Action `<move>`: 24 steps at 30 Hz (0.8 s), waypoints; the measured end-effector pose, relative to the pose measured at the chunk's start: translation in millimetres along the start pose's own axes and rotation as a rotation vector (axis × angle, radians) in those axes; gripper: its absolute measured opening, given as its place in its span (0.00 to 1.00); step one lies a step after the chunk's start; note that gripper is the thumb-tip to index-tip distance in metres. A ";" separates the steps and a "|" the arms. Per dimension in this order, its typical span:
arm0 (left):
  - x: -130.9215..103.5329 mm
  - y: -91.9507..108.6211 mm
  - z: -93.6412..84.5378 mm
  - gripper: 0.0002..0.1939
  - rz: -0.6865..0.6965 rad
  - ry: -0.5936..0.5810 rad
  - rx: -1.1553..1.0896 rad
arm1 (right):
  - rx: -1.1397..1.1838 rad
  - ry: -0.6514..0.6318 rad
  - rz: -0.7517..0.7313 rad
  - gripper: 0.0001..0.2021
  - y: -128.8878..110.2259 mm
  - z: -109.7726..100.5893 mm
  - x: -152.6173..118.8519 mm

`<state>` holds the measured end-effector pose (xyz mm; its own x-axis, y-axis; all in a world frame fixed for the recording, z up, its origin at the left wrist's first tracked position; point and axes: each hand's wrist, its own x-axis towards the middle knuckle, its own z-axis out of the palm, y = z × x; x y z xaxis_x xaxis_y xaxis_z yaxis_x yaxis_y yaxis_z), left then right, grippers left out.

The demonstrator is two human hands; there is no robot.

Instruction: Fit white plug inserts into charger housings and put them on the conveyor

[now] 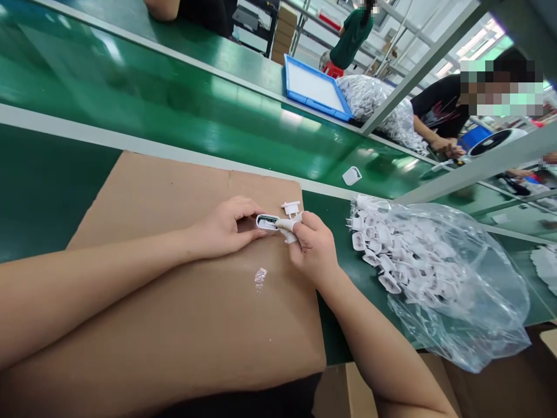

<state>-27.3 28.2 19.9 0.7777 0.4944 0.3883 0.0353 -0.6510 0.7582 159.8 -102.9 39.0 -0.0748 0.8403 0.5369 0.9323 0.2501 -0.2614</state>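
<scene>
My left hand point(230, 226) pinches a small white charger housing point(261, 226) between thumb and fingers, above the cardboard sheet point(183, 325). The housing's oval open end faces up, and a dark green edge shows inside. My right hand point(315, 247) has white coverings on its fingertips. Those fingers are closed at the housing's right end, one reaching over the opening. Whether a small part sits between them is hidden. Just beyond, a white plug piece point(291, 208) with prongs rests on the cardboard.
A clear plastic bag point(491, 302) with many white plug pieces point(404, 249) lies at right. One white housing point(352, 176) sits on the green belt point(243, 122) ahead. Farther off are a blue-rimmed tray point(317, 87), another bag point(369, 98) and a co-worker point(439, 110) behind slanted metal posts.
</scene>
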 end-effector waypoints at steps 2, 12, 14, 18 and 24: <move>-0.2 0.3 0.0 0.09 0.013 0.004 0.003 | -0.093 -0.002 -0.087 0.11 -0.4 0.0 2.0; 0.0 1.8 -1.5 0.09 -0.006 -0.011 0.017 | -0.116 0.125 -0.076 0.11 -3.6 -5.8 2.8; 0.3 1.9 -1.5 0.09 -0.001 -0.007 0.022 | -0.119 0.094 -0.095 0.12 -4.0 -4.7 3.6; 0.4 2.1 -1.6 0.09 0.003 0.002 0.019 | -0.125 0.066 -0.115 0.13 -4.3 -3.1 5.6; 0.3 2.6 -1.7 0.09 0.003 -0.011 0.021 | -0.117 0.072 -0.083 0.12 -4.6 -2.6 4.6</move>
<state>-28.1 27.7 22.9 0.7847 0.4864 0.3844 0.0461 -0.6641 0.7462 156.1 -101.4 44.7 -0.1321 0.7812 0.6101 0.9590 0.2563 -0.1206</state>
